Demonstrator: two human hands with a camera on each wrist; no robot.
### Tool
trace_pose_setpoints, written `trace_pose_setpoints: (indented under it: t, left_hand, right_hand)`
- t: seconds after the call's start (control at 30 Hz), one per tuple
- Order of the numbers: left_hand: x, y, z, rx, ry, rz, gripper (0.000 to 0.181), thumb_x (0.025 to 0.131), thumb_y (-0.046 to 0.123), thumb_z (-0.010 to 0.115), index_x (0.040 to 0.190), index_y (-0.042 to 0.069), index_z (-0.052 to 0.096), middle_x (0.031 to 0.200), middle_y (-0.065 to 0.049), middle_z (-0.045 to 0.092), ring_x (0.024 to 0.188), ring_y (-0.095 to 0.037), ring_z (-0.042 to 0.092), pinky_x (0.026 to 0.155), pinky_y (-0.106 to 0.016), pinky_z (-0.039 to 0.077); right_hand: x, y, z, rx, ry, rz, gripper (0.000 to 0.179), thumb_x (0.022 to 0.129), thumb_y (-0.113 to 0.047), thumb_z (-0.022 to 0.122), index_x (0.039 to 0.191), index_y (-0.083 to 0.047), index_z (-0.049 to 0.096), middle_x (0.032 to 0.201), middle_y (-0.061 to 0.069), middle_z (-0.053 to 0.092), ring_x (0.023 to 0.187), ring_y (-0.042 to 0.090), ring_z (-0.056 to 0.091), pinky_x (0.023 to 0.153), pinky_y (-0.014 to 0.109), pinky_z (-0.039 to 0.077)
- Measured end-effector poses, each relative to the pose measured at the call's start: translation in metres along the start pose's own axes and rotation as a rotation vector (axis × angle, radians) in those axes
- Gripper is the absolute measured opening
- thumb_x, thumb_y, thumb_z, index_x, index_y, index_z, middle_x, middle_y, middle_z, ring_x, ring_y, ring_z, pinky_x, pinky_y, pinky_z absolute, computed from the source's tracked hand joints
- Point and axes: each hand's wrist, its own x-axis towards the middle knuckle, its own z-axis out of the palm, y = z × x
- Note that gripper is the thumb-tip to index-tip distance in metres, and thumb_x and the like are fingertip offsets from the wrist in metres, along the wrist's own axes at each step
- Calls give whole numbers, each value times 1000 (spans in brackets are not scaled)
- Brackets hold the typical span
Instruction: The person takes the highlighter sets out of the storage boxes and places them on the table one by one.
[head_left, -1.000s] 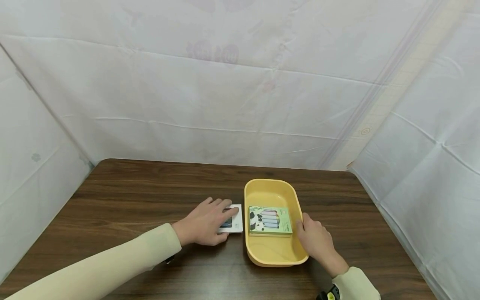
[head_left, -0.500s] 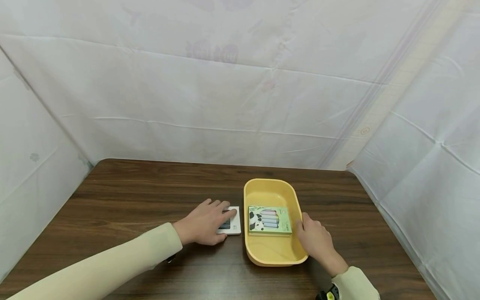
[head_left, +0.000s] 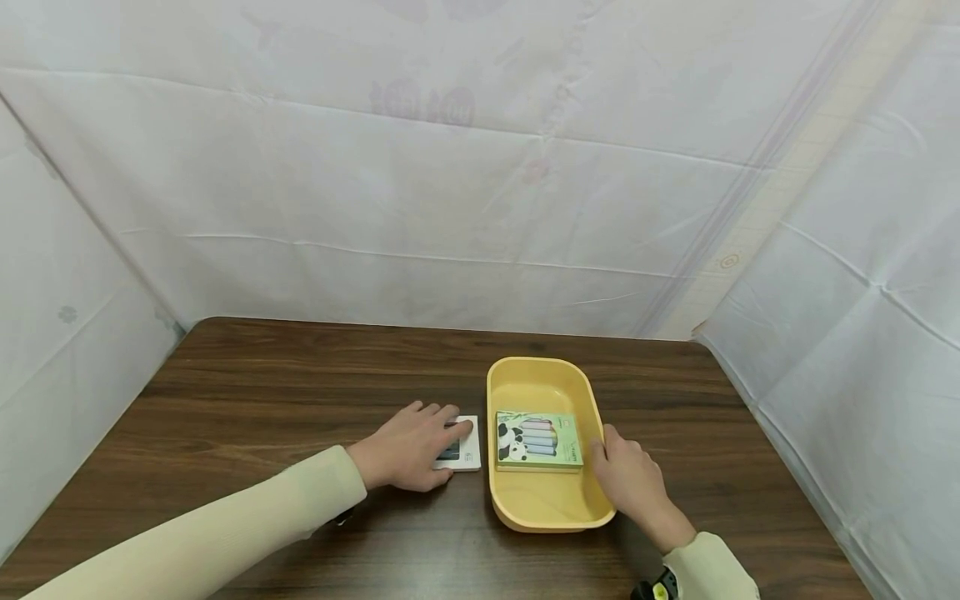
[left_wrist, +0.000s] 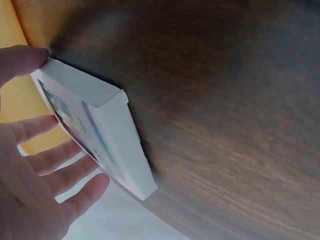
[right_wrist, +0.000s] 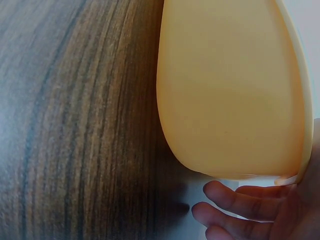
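My left hand (head_left: 408, 450) lies over a flat white box (head_left: 469, 444) with a dark printed picture, just left of a yellow plastic basin (head_left: 551, 508). In the left wrist view, fingers (left_wrist: 47, 160) are spread along the printed face of the box, and the thumb touches one corner. The palm hides part of the box in the head view. My right hand (head_left: 633, 475) grips the basin's right rim, thumb over the edge and fingers (right_wrist: 235, 200) outside below it. Inside the basin lies a green box (head_left: 540, 442) printed with a panda and several marker pens.
The dark wood-grain table (head_left: 300, 375) has rounded far corners. White sheeting (head_left: 450, 192) hangs behind it and along both sides. A dark wristband (head_left: 660, 587) shows at the right sleeve.
The white box has slid slightly left and nearer under my left hand, widening its gap to the basin. My right hand keeps its hold on the rim.
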Motion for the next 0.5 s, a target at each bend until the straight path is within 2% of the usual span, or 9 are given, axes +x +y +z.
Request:
trace_pose_setpoints:
  t: [0.27,0.5]
  left_hand:
    - [-1,2,-1,-15,-44,-17,63,84,50,52,138,21,37,137,-7,42,120,-25,47,91,-46,42]
    - [-7,5,-4,5,-41,4,63,86,47,52,140,20,35,141,-8,39,124,-26,44,91,-48,43]
  right_hand:
    - [1,0,-1,-2,3,-5,27,96,-26,34,95,-6,51,60,4,45,45,15,43,41,30,31]
    - [1,0,-1,-3,1,-11,25,96,-26,35,91,-7,50,60,4,44,45,15,42,41,29,31]
